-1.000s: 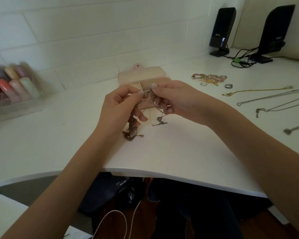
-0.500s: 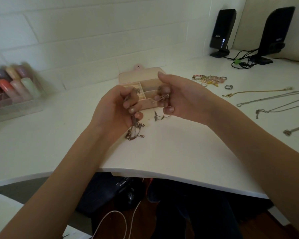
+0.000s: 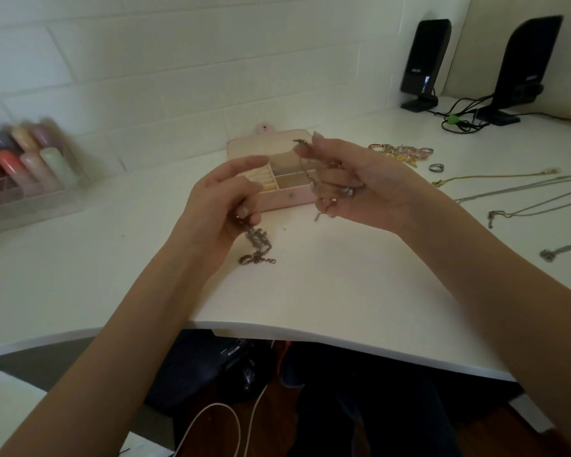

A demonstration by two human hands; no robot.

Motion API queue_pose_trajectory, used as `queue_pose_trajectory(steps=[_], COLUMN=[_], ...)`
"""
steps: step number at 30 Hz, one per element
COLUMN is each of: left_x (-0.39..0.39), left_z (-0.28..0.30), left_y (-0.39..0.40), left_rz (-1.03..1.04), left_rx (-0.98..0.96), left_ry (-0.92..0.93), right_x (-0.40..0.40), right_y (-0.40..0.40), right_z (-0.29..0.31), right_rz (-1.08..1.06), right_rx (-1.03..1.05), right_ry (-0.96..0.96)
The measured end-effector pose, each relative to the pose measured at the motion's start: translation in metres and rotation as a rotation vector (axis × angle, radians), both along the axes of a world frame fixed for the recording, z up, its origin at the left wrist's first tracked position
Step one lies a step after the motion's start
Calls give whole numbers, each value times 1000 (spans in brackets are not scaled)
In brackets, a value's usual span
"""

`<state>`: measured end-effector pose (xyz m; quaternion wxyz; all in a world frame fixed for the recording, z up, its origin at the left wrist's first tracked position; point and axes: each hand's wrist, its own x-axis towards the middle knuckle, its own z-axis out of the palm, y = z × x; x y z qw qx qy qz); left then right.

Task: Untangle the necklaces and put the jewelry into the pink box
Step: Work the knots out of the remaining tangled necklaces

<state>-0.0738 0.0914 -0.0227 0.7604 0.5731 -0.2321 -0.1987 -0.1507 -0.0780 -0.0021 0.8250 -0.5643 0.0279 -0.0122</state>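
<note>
Nearest the camera, under the curved edge of the white worktop (image 3: pixel 343 291), a white cable (image 3: pixel 225 420) trails over dark things on the floor. Above the worktop both forearms reach forward. The left hand (image 3: pixel 218 209) has its lower fingers curled, pinching a dark tangled chain (image 3: pixel 256 245) whose lower end lies bunched on the worktop, while its index finger points out straight toward the box. The right hand (image 3: pixel 360 183), palm turned up, grips a second clump of thin silver necklaces (image 3: pixel 323 189): thumb and fingertip pinch one strand high, and the rest hangs in a loop across the curled fingers. Just behind the hands, the pink box (image 3: pixel 277 196) stands open on the worktop, its lid laid back and its beige compartments showing. To the right, well apart, several untangled chains (image 3: pixel 515 192) lie stretched out, with a ring (image 3: pixel 436 167) and a heap of colourful bracelets (image 3: pixel 399 151) farther back. At the far left is a blurred clear tray of coloured bottles (image 3: pixel 23 159); at the far right, two black speakers (image 3: pixel 424 64) with cables
</note>
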Motion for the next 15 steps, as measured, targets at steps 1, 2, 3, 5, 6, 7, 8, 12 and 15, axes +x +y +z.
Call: queue_pose_trajectory(steps=[1, 2, 3, 5, 6, 7, 8, 12, 15], left_x=[0, 0, -1, -3, -3, -2, -2, -4, -3], left_z=[-2, -4, -6, -6, -5, -4, -3, 5, 7], left_y=[-1, -1, -2, -3, -3, -3, -3, -1, 3], left_rz=[49, 93, 130, 184, 205, 217, 213, 150, 119], left_rx=[61, 119, 164, 204, 208, 200, 180, 91, 28], left_ry=[-82, -157, -215, -256, -233, -187, -131, 78, 161], right_x=[0, 1, 1, 2, 2, 2, 2, 2, 4], right_y=[0, -1, -1, -2, -3, -3, -3, -2, -7], right_z=[-1, -1, -1, -2, -2, -3, -3, -6, -9], right_rz=[-14, -23, -23, -14, -3, 10, 18, -25, -159], right_rx=[10, 19, 27, 28, 6, -43, -123, -480, -714], right_ry=[-12, -22, -30, -41, -39, -33, -24, -11, -11])
